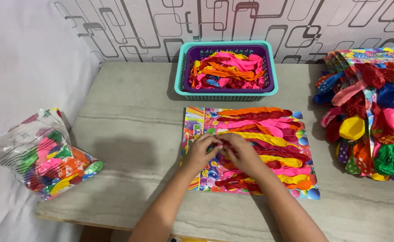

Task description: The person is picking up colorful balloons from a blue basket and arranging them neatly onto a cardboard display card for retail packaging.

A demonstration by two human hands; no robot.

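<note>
left hand [202, 151]: it is resting on the left part of the colourful card [197, 130], fingers curling inward and pinching the neck of a balloon together with the other hand; the grip is closing on that balloon.
right hand [241, 154]: it is lying just beside the left hand, touching it at the fingertips, fingers bending down onto the same red balloon [220, 142]; the grip is also closing on it.
red balloon: it is sitting at the middle of the card's left side, mostly hiding under both hands, so its full shape is hard to tell.
colourful card: it is lying flat at the middle of the desk [129, 112], in front of the basket, carrying rows of flat balloons [268, 134] in orange, pink, yellow and red that are running across it.
basket [226, 95]: a teal basket with a purple one inside it is standing at the back of the desk against the wall, holding loose pink and orange balloons.
plastic bag [49, 154]: a clear bag of mixed balloons is sitting at the desk's left edge, well apart from the hands.
stack of cards [371, 112]: finished balloon cards are piling up at the right end of the desk.
</note>
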